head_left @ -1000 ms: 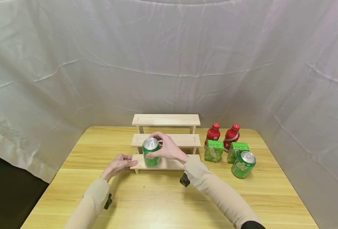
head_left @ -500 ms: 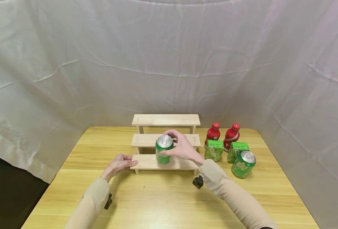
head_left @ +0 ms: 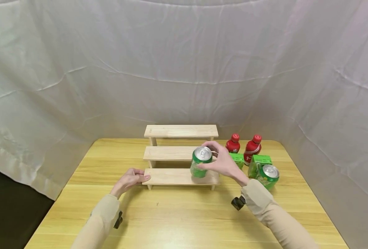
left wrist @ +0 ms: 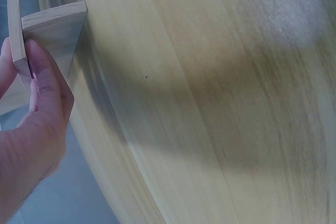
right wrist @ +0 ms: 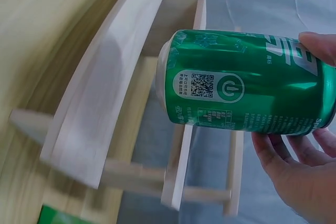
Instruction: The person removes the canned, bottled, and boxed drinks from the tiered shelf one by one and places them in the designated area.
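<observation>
My right hand (head_left: 222, 162) grips a green soda can (head_left: 199, 165) round its upper part, thumb on one side and fingers on the other. The can is upright over the right part of the lowest step of a three-tier wooden stand (head_left: 171, 176). In the right wrist view the can's base (right wrist: 164, 77) appears slightly apart from the step (right wrist: 102, 87). At the stand's left end, my left hand (head_left: 129, 180) pinches the edge of the lowest step; the left wrist view shows thumb and fingers (left wrist: 44, 77) on either side of the board (left wrist: 17, 30).
On the right of the table (head_left: 177, 214) stand two red bottles (head_left: 252, 148), two green drink cartons (head_left: 258, 164) and a second green can (head_left: 268, 176). My right hand partly covers the nearer carton (head_left: 238, 159). A grey curtain (head_left: 184, 69) surrounds the table's back and sides.
The right hand has carried the green can rightward along the lowest step, from its left part to its right part. My left hand keeps its place on the step's edge.
</observation>
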Demonstrator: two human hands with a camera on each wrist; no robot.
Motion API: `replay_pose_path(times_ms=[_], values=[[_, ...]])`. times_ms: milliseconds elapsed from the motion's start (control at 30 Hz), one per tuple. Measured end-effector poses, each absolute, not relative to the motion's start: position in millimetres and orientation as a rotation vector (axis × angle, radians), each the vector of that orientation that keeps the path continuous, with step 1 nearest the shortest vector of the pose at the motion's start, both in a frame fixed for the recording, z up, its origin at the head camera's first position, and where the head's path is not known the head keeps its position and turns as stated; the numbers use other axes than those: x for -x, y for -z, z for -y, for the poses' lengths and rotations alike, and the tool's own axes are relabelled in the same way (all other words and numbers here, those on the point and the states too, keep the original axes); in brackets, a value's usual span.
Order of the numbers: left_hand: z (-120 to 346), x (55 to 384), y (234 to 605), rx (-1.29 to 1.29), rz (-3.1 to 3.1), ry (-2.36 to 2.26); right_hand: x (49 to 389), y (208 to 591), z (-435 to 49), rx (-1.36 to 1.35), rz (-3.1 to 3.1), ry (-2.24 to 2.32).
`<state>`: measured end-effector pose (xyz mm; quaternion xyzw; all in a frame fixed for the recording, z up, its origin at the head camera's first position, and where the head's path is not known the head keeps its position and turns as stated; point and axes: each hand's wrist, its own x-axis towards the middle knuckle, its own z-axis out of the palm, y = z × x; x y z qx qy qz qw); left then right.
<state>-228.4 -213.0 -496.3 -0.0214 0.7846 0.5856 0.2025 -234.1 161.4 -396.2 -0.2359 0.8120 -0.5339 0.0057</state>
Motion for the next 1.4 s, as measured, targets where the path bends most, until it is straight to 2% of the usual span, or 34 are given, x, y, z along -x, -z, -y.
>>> replay_pose_path(times_ms=[633,1400], values=[[214,229,495,-0.021,-2.144,-1.658,228,402,-238,0.539,-2.750,1.555],[213,230,497,-0.014,-2.123,-1.690,224,436,-277,0.384,-2.848,1.352]])
